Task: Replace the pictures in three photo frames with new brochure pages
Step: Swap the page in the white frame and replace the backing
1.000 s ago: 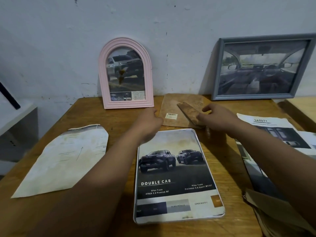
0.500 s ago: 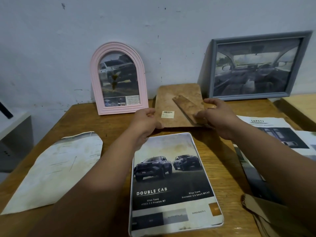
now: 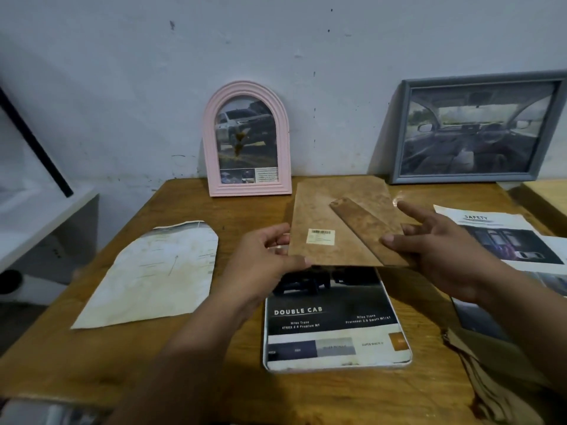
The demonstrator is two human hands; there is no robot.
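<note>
A wooden table (image 3: 196, 357) set against a pale wall carries the job's pieces, with a grey landscape frame (image 3: 478, 130) and a pink arched frame (image 3: 247, 139) leaning upright at its far edge, each showing a vehicle picture. At the centre lies a white rounded frame (image 3: 337, 342), face down it seems, with a "DOUBLE CAB" brochure page (image 3: 331, 320) laid in it, long axis running away from the person. Above its far end, the brown backing board (image 3: 334, 222) — stand strut folded across it, barcode sticker showing — is held tilted, near edge low. The left hand (image 3: 264, 259) pinches its left edge, thumb on top; the right hand (image 3: 438, 243) grips the right edge at the strut, index finger extended. The board sits just beyond the page, axes roughly aligned — the fitting move looks to be toward the person and down. A trimmed sheet (image 3: 147, 271) lies left, loose brochure pages (image 3: 503, 237) right.
</note>
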